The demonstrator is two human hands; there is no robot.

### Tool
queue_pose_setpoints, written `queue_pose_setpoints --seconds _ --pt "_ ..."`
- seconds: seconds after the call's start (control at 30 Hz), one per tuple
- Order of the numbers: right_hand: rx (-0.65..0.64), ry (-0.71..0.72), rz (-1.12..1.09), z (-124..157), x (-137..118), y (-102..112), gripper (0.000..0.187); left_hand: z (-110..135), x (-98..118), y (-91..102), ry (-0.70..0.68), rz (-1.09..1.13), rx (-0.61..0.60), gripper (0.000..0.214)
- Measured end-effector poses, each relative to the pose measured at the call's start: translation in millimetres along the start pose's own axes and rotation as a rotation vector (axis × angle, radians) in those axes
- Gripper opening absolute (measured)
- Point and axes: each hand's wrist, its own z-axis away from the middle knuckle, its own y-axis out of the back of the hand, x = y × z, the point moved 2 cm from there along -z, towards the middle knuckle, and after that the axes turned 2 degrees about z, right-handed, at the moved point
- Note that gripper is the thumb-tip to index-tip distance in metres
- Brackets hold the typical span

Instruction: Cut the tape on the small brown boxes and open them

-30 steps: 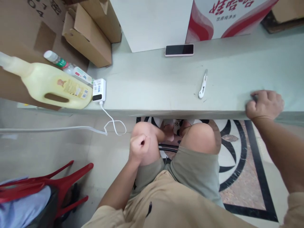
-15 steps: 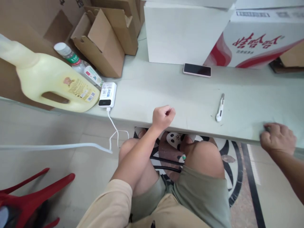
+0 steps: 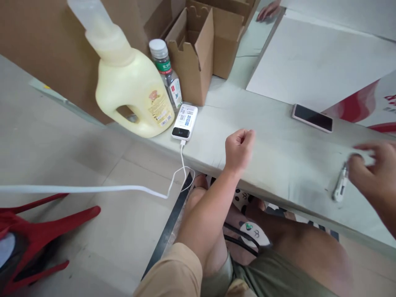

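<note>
My left hand (image 3: 239, 150) rests as a closed fist on the table near its front edge, with nothing visible in it. At the right, my right hand (image 3: 375, 165) is over the table, slightly blurred, its thumb and fingers apart. Close by its thumb lies a white utility knife (image 3: 341, 185), the knife's upper end near the fingertips. I cannot tell whether they touch. Beyond the hands, a phone (image 3: 312, 118) lies screen up in front of a white box (image 3: 312, 62).
On the left stand a large pale yellow jug (image 3: 126, 82), a clear bottle (image 3: 167, 74) and open cardboard boxes (image 3: 204, 62). A power bank (image 3: 185, 119) with a white cable (image 3: 123, 188) lies near the edge. Below is a red stool (image 3: 58, 231). Another person's hand (image 3: 268, 10) shows at the back.
The camera view has turned left. My right hand has left the table's front edge, moved to the utility knife and spread its fingers. My left hand stays a fist.
</note>
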Motion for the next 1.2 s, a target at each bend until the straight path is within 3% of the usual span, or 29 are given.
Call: queue_pose_setpoints --seconds 0.13,0.27,0.33,0.43,0.57,0.73,0.93,1.03,1.2 --pt "-0.215 0.574 -0.323 -30 -166 -32 0.020 -3 3 6.8 0.087 0.041 0.084 0.058" --pt "-0.398 0.867 -0.346 -35 -309 -35 0.041 -2 12 16.3 0.151 0.046 0.139 0.053" --pt "-0.461 0.900 -0.258 -35 -360 -31 0.047 -2 17 21.9 0.144 0.043 0.142 0.052" --pt "-0.559 0.832 -0.125 -37 -407 -30 0.044 -2 23 28.6 0.135 0.073 0.143 0.051" --pt "-0.585 0.768 -0.007 -40 -419 -36 0.036 -4 25 32.7 0.167 0.128 0.160 0.051" --pt "-0.432 0.741 -0.103 -48 -415 -32 0.041 -5 24 33.1 0.134 0.136 0.169 0.049" --pt "-0.408 0.647 -0.014 -60 -430 -33 0.042 -6 23 34.4 0.121 0.166 0.181 0.049" --pt "-0.380 0.568 0.009 -66 -416 -30 0.039 -8 23 37.5 0.123 0.173 0.199 0.050" --pt "-0.294 0.556 -0.097 -76 -370 -10 0.039 -10 25 45.3 0.043 0.203 0.290 0.052"
